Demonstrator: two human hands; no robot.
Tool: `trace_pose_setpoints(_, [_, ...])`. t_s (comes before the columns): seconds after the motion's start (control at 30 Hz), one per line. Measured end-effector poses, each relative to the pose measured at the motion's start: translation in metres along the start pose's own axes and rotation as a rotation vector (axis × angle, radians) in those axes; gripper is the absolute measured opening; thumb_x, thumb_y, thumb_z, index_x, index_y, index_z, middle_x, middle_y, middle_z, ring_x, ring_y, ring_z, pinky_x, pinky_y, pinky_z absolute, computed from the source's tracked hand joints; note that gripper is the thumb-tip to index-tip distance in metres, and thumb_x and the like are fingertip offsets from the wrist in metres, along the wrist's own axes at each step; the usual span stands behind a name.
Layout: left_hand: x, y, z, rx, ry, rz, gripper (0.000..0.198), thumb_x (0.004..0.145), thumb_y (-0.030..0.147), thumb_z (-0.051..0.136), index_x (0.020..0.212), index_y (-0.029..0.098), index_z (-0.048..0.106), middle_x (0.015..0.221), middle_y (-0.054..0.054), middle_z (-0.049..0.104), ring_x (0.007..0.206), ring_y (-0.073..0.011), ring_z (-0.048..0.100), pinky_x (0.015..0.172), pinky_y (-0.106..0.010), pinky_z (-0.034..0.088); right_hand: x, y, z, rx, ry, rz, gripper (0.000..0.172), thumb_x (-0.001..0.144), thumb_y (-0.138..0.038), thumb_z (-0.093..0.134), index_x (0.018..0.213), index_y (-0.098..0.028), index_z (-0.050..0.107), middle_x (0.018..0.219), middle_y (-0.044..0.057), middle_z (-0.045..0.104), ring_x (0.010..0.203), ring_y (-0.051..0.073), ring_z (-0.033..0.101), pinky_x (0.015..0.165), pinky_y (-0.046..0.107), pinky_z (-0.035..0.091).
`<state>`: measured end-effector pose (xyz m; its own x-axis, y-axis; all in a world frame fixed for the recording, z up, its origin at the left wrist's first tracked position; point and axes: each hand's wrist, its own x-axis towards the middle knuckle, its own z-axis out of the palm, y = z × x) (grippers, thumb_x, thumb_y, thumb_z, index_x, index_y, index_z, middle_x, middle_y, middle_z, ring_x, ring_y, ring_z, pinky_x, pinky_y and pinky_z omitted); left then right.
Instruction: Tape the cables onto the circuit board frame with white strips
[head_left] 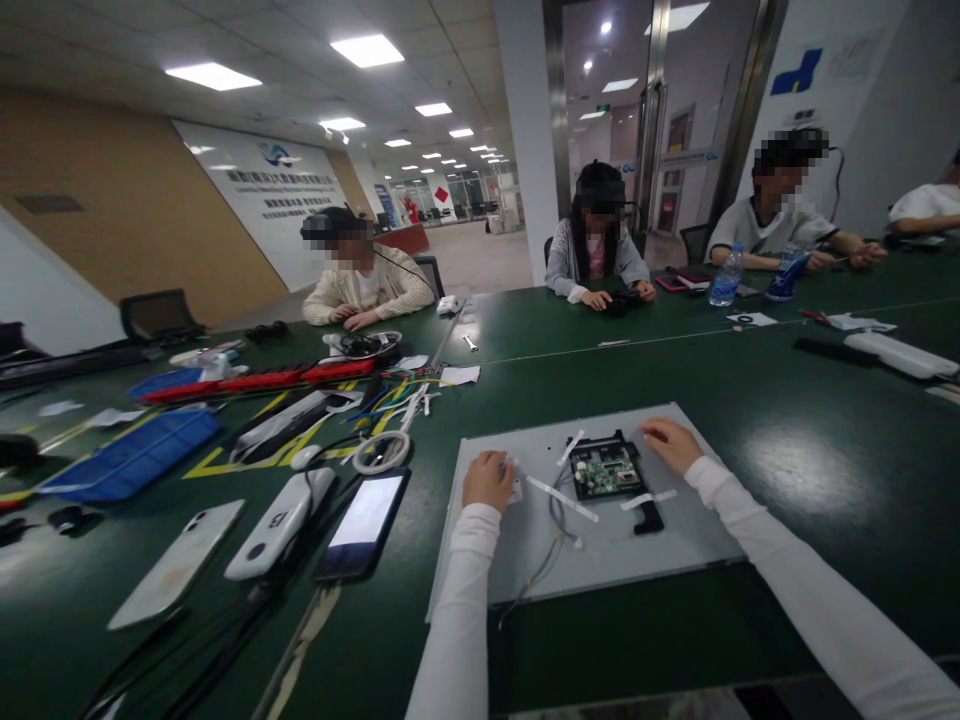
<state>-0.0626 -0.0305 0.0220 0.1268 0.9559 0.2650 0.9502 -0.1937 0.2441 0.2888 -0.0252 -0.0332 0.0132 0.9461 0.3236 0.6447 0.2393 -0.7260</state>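
A flat grey panel [517, 565] lies on the green table before me. On it sits a green circuit board [606, 474] in a black frame, with white tape strips [562, 497] around it and a thin grey cable [553, 535] ending in a white connector. My left hand [489, 482] is over the panel's left side, its fingers curled at a small pale piece [516, 482] that is mostly hidden. My right hand [671, 445] is just right of the board, fingers stretched out and bent slightly, with nothing visible in them.
Left of the panel lie a lit phone [365, 520], a white power bank [279, 525], another phone [180, 562], a tape roll [381, 453] and a blue tray [139, 450]. Bottles [726, 278] stand at the back right. Several people [600, 240] sit across the table.
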Motion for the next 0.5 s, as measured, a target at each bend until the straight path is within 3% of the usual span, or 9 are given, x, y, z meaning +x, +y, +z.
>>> trace_pose_setpoints(0.5, [-0.003, 0.021, 0.004, 0.119, -0.068, -0.012, 0.031, 0.079, 0.037, 0.04, 0.105, 0.025, 0.053, 0.112, -0.005, 0.048, 0.101, -0.0228, 0.042, 0.081, -0.037, 0.037, -0.024, -0.026, -0.021, -0.12, -0.139, -0.115, 0.02, 0.073, -0.021, 0.048, 0.087, -0.018, 0.062, 0.096, 0.006, 0.056, 0.093, 0.016, 0.05, 0.087, 0.033, 0.037])
